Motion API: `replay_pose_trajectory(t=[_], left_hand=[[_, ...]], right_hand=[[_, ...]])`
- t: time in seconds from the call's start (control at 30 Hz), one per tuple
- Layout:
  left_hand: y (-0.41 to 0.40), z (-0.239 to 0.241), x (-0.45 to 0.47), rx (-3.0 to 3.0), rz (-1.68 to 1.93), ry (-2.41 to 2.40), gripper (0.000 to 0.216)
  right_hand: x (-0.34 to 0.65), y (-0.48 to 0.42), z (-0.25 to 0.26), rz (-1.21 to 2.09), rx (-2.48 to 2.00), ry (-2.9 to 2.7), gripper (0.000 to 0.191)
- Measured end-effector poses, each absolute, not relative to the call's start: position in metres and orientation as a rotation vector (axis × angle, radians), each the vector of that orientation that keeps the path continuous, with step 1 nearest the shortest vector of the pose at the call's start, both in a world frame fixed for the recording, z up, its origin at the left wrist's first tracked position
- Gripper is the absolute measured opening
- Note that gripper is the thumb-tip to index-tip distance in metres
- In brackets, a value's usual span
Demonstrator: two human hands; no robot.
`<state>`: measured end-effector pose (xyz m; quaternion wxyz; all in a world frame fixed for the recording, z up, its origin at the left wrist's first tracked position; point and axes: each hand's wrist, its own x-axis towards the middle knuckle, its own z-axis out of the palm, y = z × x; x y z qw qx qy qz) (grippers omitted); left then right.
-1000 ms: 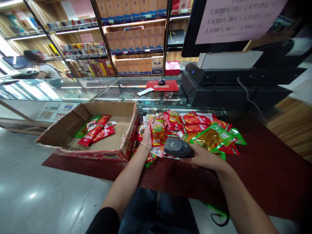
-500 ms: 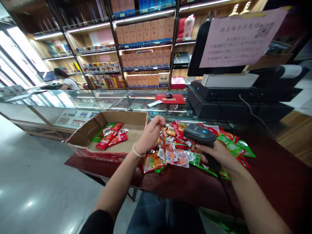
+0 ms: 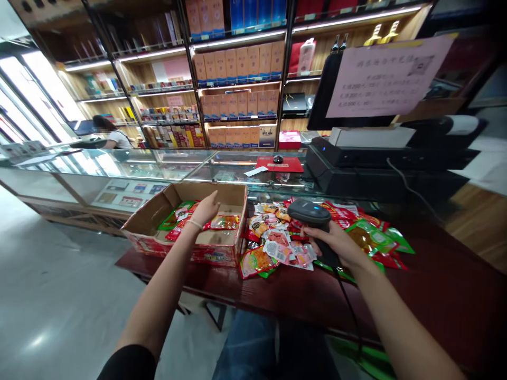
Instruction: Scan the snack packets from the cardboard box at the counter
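My left hand (image 3: pixel 205 209) reaches over the open cardboard box (image 3: pixel 148 224) with its fingers stretched out and nothing in them. A red snack packet (image 3: pixel 224 222) lies in the box just right of that hand, beside other red and green packets (image 3: pixel 177 217). My right hand (image 3: pixel 336 244) is closed round the handle of a black barcode scanner (image 3: pixel 309 213), held above a heap of snack packets (image 3: pixel 285 237) on the dark red table (image 3: pixel 435 295). A cable hangs down from the scanner.
A black till with a screen and a pink notice (image 3: pixel 388 79) stands behind the heap. Glass counters (image 3: pixel 158 163) run to the left, with stocked shelves (image 3: pixel 237 79) behind. A person (image 3: pixel 109 134) sits far left. A red mouse mat (image 3: pixel 279 163) lies on the glass.
My left hand has swung left from the heap to the box and let go of the red packet, which now lies in the box. The scanner stays in my right hand.
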<state>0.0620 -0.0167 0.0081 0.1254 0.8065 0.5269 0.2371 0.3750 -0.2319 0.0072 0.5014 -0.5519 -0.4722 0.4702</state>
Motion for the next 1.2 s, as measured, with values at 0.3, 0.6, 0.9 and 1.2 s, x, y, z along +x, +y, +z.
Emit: replay_pose_trajectory(t=[0.3,0.6,0.9,1.2], left_hand=[[-0.076,0.029,0.154,2.662,0.792,1.001,0.037],[-0.093,-0.029,0.284,2.688,0.688,0.794,0.037],[-0.036,-0.050,0.345,2.374,0.666,1.267,0.060],[-0.026,-0.051,0.338,2.253,0.584,1.178,0.024]], right_hand=[[0.423,-0.235,0.003,0.978,-1.362,-1.093,0.027],[0.477,-0.234,-0.025,0.874,-1.373,-0.955,0.027],[0.490,-0.234,-0.041,0.927,-1.328,-0.883,0.029],[0.482,-0.241,-0.037,0.947,-1.240,-0.851,0.025]])
